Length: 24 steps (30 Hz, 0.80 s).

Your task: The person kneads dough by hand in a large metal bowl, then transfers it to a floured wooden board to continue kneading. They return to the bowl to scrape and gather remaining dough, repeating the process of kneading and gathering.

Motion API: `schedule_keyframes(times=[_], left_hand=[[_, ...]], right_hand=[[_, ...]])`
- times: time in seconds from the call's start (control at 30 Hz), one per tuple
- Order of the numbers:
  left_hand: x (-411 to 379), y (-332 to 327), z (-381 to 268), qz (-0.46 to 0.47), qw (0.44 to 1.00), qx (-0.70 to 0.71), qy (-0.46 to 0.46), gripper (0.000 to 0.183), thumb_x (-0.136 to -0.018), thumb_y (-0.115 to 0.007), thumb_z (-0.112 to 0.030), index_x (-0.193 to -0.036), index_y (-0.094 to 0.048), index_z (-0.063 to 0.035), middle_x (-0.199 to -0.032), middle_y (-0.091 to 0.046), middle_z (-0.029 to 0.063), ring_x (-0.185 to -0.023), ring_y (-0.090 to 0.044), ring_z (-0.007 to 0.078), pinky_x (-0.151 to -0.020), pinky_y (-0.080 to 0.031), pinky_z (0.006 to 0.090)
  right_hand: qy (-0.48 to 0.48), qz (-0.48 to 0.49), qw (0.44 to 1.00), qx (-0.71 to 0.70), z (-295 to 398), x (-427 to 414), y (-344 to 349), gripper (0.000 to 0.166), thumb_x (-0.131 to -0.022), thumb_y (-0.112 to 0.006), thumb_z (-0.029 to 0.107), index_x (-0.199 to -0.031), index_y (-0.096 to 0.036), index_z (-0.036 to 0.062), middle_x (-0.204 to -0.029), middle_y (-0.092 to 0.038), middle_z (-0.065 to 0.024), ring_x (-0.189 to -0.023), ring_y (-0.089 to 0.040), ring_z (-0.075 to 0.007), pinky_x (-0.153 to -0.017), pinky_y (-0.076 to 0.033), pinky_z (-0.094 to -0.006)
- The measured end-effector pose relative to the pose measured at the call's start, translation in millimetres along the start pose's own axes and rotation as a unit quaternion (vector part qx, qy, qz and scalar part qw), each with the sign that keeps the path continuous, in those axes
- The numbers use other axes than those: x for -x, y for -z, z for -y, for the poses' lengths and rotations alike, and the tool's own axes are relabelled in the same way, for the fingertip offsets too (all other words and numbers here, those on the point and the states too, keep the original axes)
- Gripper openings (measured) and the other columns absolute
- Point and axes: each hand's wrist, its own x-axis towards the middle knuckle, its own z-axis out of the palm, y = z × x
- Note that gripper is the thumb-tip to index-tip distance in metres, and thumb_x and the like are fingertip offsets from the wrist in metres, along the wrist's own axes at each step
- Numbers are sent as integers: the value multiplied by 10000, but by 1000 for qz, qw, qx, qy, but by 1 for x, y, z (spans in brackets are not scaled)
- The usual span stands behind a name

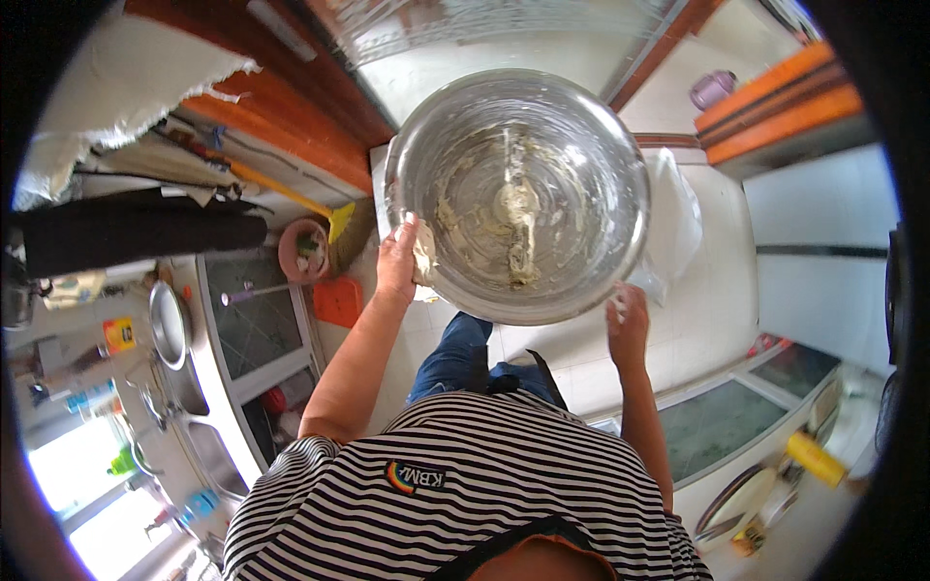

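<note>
A large stainless steel mixing bowl (465, 109) is in front of me, its inner wall smeared with dough residue. Across its middle runs a metal mixing bar (517, 207) coated in sticky dough. My left hand (397, 261) is at the bowl's left rim, thumb up, holding a pale lump of dough (423, 254) against the rim. Close by the lower right rim, my right hand (628, 319) has curled fingers with white dough stuck to them. Whether those fingers grip the rim cannot be made out.
A white plastic bag (672, 218) lies right of the bowl. Left are a pink bin (294, 261), a yellow-handled broom (341, 221) and a red dustpan-like item (338, 301). A counter with a sink (214, 457) and metal basin (168, 324) runs left; a refrigerator (821, 290) stands right.
</note>
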Motion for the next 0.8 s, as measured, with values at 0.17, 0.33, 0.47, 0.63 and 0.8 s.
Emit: schedule_keyframes(times=[0.17,0.33,0.47,0.63,0.8], left_hand=[[-2,46,-34,-96,994,57,-12,369,-969,-619,-445,-986,-658,-78,-846,-658,-2,-735,-616,90,-667,-502,263],[8,122,-25,-157,985,60,-48,378,-961,-620,-460,-1013,-664,-87,-871,-626,3,-777,-591,126,-681,-485,291],[40,146,-4,-281,947,154,-24,363,-965,-598,-478,-992,-633,-117,-822,-622,-11,-700,-580,111,-628,-475,275],[103,164,39,-355,907,228,-9,401,-953,-594,-511,-1078,-613,-130,-937,-626,3,-816,-597,134,-692,-491,306],[168,178,79,-424,866,266,10,377,-950,-611,-488,-1099,-618,-141,-1002,-634,9,-875,-598,145,-749,-496,319]], right_hand=[[75,178,980,49,45,-96,-78,308,-910,-616,133,-1187,-610,-2,-1119,-623,-225,-1105,-563,-398,-944,-465,-440],[102,278,955,-2,80,-130,-137,246,-906,-625,112,-1137,-630,26,-1023,-650,-168,-861,-652,-339,-774,-517,-442],[231,356,904,-49,140,-113,-171,216,-887,-632,41,-1102,-646,42,-936,-659,-132,-803,-661,-297,-721,-530,-369],[203,525,786,-255,149,-13,-253,207,-938,-599,73,-1139,-640,38,-960,-670,-76,-804,-660,-205,-696,-538,-336],[-543,506,546,-388,92,85,-385,564,-921,-561,66,-1459,-404,127,-1100,-547,-77,-881,-546,-172,-731,-484,-347]])
